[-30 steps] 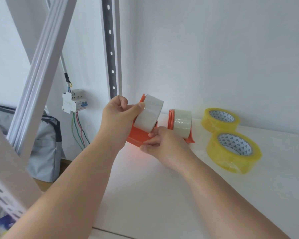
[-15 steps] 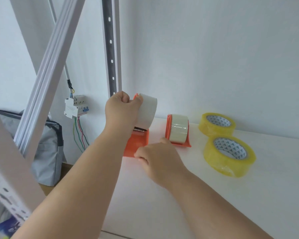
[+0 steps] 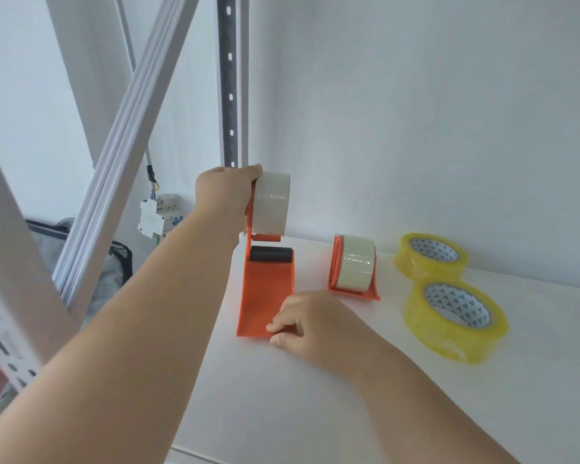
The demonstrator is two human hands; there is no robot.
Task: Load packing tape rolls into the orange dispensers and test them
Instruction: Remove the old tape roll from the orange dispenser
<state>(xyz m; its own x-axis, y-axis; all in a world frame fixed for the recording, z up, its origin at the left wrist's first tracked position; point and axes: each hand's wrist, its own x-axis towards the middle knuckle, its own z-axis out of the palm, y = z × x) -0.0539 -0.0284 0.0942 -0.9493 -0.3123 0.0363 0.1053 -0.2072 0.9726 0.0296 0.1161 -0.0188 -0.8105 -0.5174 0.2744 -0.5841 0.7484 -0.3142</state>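
The left hand [image 3: 226, 195] is curled around the top of an orange plastic tape dispenser [image 3: 267, 296], gripping it at the pale translucent tape roll [image 3: 271, 204] mounted there. The dispenser stands tilted on the white shelf surface [image 3: 315, 396], its black roller [image 3: 271, 254] showing below the roll and its flat orange tongue reaching toward 6 o'clock. The right hand [image 3: 310, 321] pinches the tongue's lower edge with thumb and fingers, pressing it to the shelf.

At 3 o'clock of this dispenser, well apart, a second orange dispenser with a pale roll [image 3: 354, 264] rests loaded on the shelf. Farther toward 3 o'clock lie two yellow tape rolls [image 3: 452, 319], one behind the other.

The likely risk is in the test pull: whether any tape is threaded past the roller cannot be told, and an unthreaded strip would stick back onto the roll. Uneven pull by the left hand could slew the roll off its hub, or the pinching fingers could catch the cutting edge.
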